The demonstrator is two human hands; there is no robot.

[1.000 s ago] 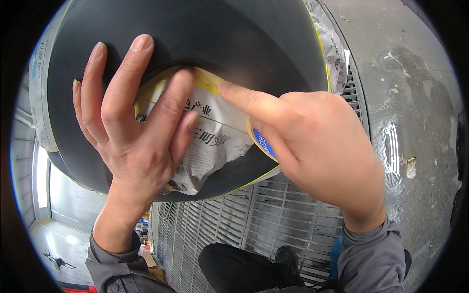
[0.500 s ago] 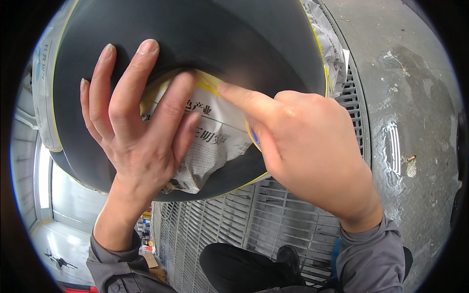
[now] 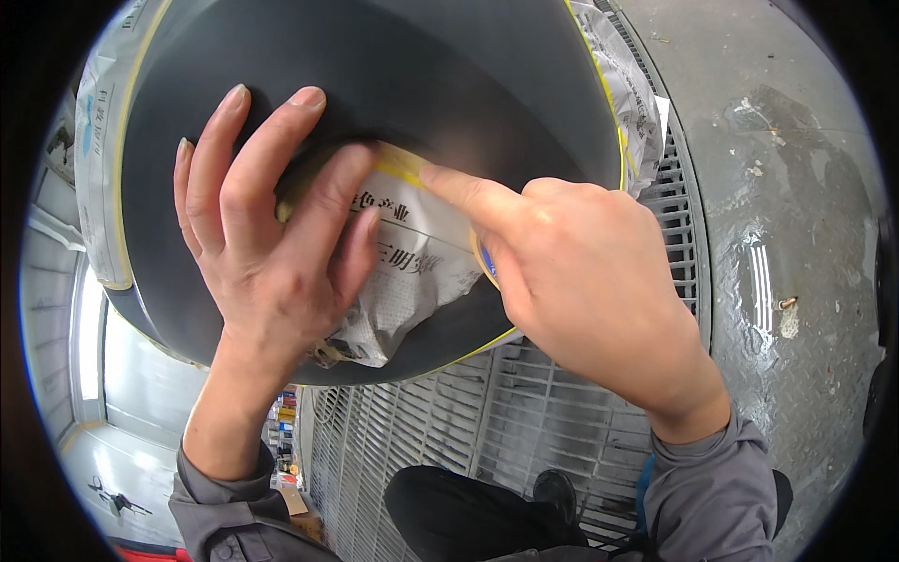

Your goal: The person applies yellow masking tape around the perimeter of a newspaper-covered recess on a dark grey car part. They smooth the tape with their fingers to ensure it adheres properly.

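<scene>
A large curved matte dark-grey panel, likely a vehicle body part [image 3: 403,56], fills the upper middle. A sheet of newspaper [image 3: 398,295] covers an opening in it, its upper edge stuck down with yellow masking tape [image 3: 401,167]. My left hand [image 3: 272,234] lies with spread fingers on the panel and paper, index fingertip at the tape's edge. The extended index finger of my right hand [image 3: 585,272] touches the tape farther right. Its other fingers curl around a tape roll [image 3: 485,259], of which only a sliver of yellow rim and blue core shows.
More newspaper edged with yellow tape borders the panel at left [image 3: 101,178] and right [image 3: 623,89]. Below is a metal floor grating [image 3: 393,440], with my shoe [image 3: 554,492] on it. Wet grey floor [image 3: 805,281] lies to the right. Boxes and small containers [image 3: 286,426] stand lower left.
The view has shifted slightly, so the panel's left side appears farther right. My left hand's fingers sit a little lower and farther right in the picture; my right finger stays on the tape.
</scene>
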